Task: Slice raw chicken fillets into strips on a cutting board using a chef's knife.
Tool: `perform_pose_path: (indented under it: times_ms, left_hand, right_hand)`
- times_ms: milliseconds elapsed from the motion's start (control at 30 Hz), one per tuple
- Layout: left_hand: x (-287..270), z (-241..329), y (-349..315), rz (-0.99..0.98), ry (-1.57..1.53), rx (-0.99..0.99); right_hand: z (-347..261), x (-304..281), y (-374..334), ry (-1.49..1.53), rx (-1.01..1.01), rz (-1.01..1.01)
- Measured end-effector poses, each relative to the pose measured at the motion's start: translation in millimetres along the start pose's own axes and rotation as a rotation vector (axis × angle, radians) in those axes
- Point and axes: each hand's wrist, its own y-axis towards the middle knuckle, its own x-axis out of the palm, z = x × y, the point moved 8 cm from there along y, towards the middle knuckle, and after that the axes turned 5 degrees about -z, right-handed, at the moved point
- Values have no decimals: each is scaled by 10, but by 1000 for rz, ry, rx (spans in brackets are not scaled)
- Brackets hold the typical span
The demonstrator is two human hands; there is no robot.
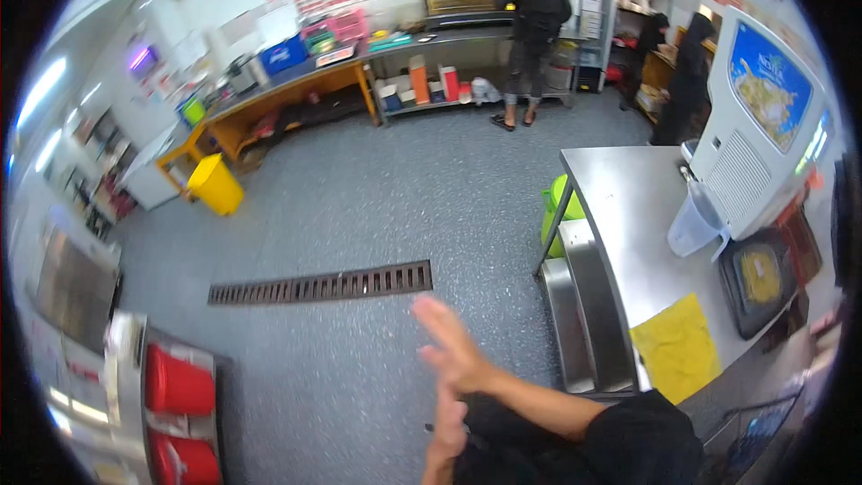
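Observation:
My right hand (453, 350) is held out in front of me above the grey floor, its fingers stretched out and a little blurred. Just below it is my left hand (450, 427), with its fingers pointing up against the heel of the right hand. The left fingertips are partly hidden there. Nothing shows in either hand. Off to the right, a yellow cloth (678, 348) lies on the near corner of a steel table (620, 207), apart from both hands.
A clear plastic jug (697, 220) and a black container (759, 280) stand on the steel table beside a white machine (754, 126). A drain grate (321, 284) crosses the floor. Red bins (180, 381) are at left, a yellow bin (215, 185) farther off. One person (536, 13) stands at the back counter.

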Motion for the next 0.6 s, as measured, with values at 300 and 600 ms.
perform_pose_path:
  times_ms: [300,600]
  left_hand:
    - [-3253,-1432,1829,-149,532,-350]
    - [-7227,-1941,454,674,591,-1213]
  right_hand:
    - [3406,204,-518,-604,1017,-843]
    - [3882,2841,3000,-129,278,-903]
